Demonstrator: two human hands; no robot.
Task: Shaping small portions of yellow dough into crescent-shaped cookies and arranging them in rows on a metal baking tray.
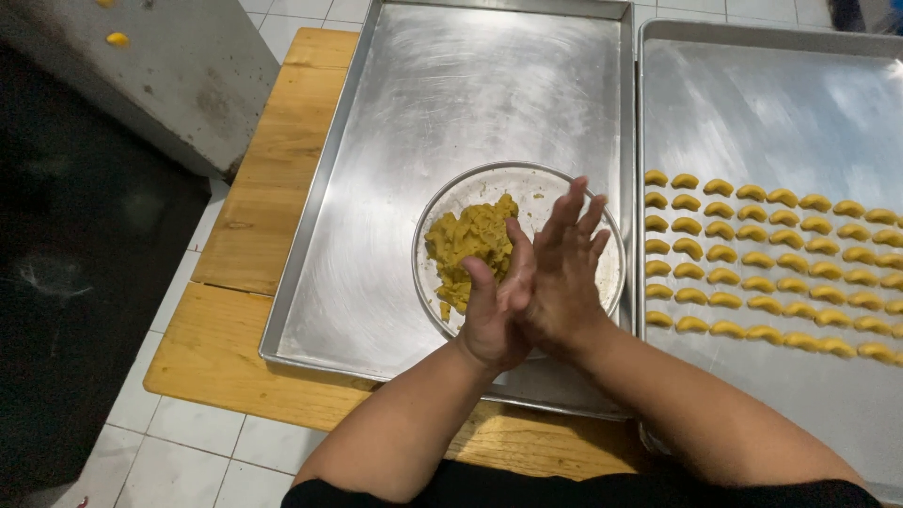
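Head view: flat palms pressed together above lumpy yellow dough in glass bowl.

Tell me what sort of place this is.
Probably a home or small bakery work spot set low on a tiled floor: metal baking trays, a bowl of yellow dough and rows of shaped crescent pieces.

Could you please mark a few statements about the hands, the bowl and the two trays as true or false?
1. The left hand and right hand are pressed palm to palm. True.
2. The glass bowl is empty. False: it holds yellow dough.
3. The bowl sits on the left metal tray. True.
4. The crescent-shaped dough pieces lie on the left tray. False: they lie in rows on the right metal tray.
5. The trays rest on a wooden board. True.
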